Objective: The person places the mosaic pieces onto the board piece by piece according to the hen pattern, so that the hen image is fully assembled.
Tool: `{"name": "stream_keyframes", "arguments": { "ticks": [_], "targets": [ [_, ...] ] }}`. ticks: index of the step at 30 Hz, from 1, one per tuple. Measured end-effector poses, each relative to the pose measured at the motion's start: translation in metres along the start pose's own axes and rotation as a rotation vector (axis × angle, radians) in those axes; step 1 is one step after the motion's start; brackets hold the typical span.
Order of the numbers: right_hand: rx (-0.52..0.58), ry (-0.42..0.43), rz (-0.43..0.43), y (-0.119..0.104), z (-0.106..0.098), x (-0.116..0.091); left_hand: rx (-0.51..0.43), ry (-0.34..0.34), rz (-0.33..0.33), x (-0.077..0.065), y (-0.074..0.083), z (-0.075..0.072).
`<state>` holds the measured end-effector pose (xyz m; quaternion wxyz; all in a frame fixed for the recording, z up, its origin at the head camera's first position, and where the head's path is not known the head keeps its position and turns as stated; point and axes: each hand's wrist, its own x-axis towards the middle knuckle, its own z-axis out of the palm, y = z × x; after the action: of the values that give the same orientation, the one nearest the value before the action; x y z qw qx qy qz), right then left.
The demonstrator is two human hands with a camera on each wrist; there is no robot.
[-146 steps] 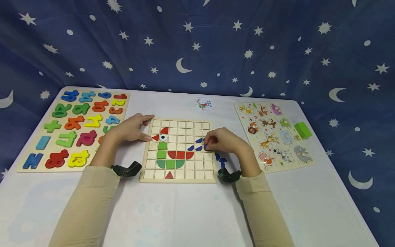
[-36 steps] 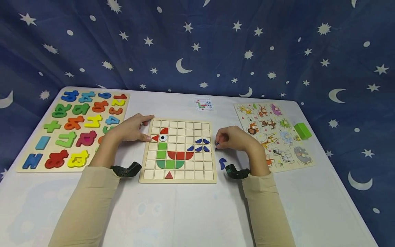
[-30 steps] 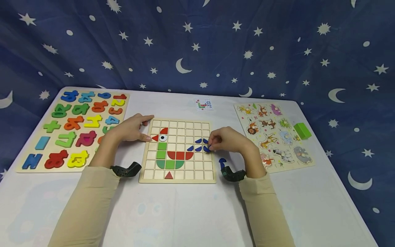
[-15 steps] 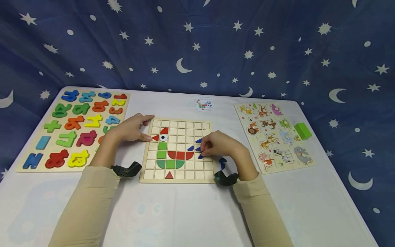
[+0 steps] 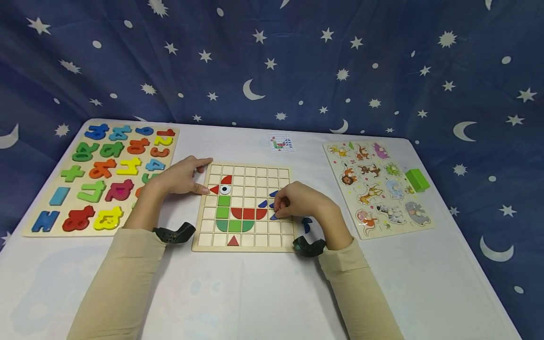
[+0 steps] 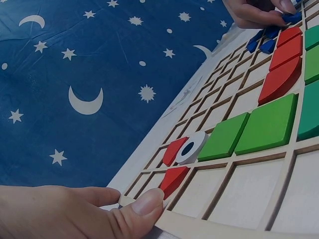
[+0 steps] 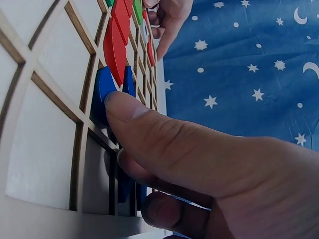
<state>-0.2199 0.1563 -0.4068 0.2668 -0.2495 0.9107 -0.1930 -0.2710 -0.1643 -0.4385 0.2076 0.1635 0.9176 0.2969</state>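
Note:
A wooden grid board [image 5: 244, 249] lies flat in the head view, with red, green, white and blue pieces forming a bird figure. My left hand [image 5: 182, 177] rests at its left edge, thumb on the rim and index finger stretched to the far corner. At the board's right side my right hand [image 5: 302, 202] pinches a blue curved piece [image 7: 102, 89] low over a cell, beside the end of the red row [image 5: 248, 213]. Other blue pieces [image 5: 262, 204] lie in nearby cells, some hidden by that hand. An eye piece [image 5: 225, 189] sits near the left edge.
Loose blue pieces [image 5: 306, 224] lie right of the board, partly behind the right wrist. A small pattern card [image 5: 281, 143] lies behind it. A number board [image 5: 55, 212] stands at left, an animal puzzle [image 5: 354, 186] and a green block [image 5: 417, 180] at right.
My right hand fetched a blue piece from beside the board, brought it left over the grid and lowered it one row nearer. Further blue pieces were laid earlier. My left hand stayed put.

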Motion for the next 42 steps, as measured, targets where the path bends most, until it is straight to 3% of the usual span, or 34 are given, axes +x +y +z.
{"name": "stream_keyframes", "arguments": {
  "ticks": [16, 19, 23, 29, 36, 42],
  "targets": [
    [0.013, 0.024, -0.005, 0.009, -0.007, -0.007, -0.003, 0.001, -0.007, 0.0, 0.0, 0.001],
    [0.027, 0.012, 0.043, 0.02, -0.013, -0.015, -0.004, 0.005, -0.009, 0.001, -0.001, 0.001],
    [0.009, -0.041, 0.169, 0.035, -0.019, -0.025, -0.003, 0.006, -0.005, 0.001, 0.0, 0.001],
    [-0.018, -0.077, 0.29, 0.045, -0.017, -0.024, 0.002, -0.001, 0.004, 0.0, 0.0, 0.0],
    [0.031, -0.011, 0.25, 0.047, -0.018, -0.02, 0.007, -0.002, 0.005, 0.001, 0.0, 0.001],
    [0.029, -0.018, 0.218, 0.044, -0.019, -0.019, 0.004, 0.008, -0.001, 0.002, -0.001, 0.001]
  ]
}}
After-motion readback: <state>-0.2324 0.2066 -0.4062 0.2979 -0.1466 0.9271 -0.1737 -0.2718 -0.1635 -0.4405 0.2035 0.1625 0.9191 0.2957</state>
